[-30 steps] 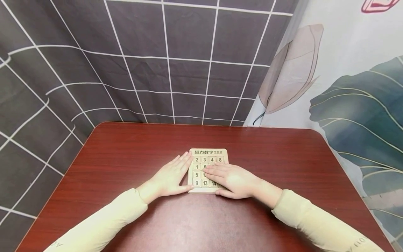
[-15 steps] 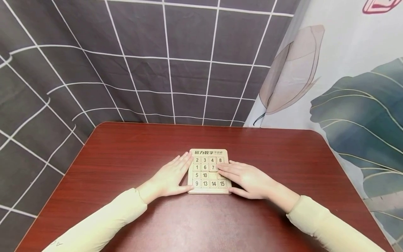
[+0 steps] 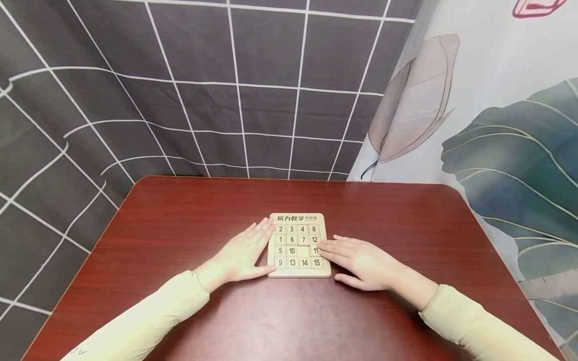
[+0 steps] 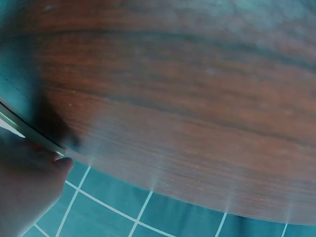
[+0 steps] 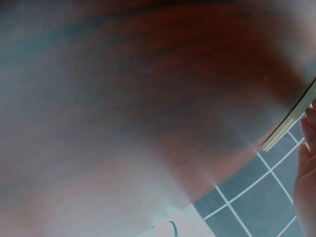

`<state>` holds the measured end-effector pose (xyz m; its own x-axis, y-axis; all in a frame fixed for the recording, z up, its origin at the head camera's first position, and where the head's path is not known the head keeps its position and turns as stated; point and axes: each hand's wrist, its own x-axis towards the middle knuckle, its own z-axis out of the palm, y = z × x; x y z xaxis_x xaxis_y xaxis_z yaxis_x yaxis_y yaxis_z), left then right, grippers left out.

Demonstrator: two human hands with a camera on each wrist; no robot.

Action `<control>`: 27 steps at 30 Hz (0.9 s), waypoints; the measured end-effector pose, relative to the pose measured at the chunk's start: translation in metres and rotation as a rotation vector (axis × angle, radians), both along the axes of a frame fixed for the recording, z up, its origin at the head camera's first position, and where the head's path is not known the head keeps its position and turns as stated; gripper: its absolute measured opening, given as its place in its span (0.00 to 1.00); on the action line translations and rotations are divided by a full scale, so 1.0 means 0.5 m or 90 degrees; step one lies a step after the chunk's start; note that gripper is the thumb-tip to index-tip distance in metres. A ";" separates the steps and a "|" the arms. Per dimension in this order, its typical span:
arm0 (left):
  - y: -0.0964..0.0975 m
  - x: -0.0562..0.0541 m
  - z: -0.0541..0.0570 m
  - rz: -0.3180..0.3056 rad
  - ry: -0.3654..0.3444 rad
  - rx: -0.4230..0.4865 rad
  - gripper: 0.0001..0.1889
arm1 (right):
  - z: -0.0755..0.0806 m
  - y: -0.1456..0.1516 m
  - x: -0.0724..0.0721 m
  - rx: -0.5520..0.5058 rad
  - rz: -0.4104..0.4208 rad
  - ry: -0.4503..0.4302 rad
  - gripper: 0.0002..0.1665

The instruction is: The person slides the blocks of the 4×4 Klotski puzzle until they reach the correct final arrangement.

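A pale number sliding puzzle (image 3: 299, 273) lies flat on the table, its numbered tiles set in rows under a strip of dark printed characters. In the third row a gap (image 3: 304, 251) shows between the 10 tile (image 3: 292, 250) and the 11 tile (image 3: 315, 250). My left hand (image 3: 244, 253) rests along the puzzle's left edge, fingers straight, thumb at the lower left corner. At the right side, my right hand (image 3: 363, 260) has its straight fingertips over the edge by the 11 tile, thumb apart on the table side. Each wrist view catches only part of the hand and the puzzle's rim (image 5: 289, 121).
The puzzle sits on a reddish-brown wooden table (image 3: 217, 200) with rounded far corners. Behind and to the left hangs a dark curtain (image 3: 271, 110) with a white grid. A pale curtain (image 3: 487, 75) with leaf prints hangs on the right.
My right hand has drawn back rightward from across the puzzle to its right edge, uncovering the tiles and the gap. The left hand keeps its place on the left edge.
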<state>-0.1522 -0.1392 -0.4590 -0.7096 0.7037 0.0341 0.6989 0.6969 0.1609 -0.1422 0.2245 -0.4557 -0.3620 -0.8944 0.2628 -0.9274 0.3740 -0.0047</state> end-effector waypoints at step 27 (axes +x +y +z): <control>0.002 -0.001 -0.001 0.006 -0.022 -0.015 0.53 | 0.003 -0.055 -0.001 0.047 0.002 0.016 0.36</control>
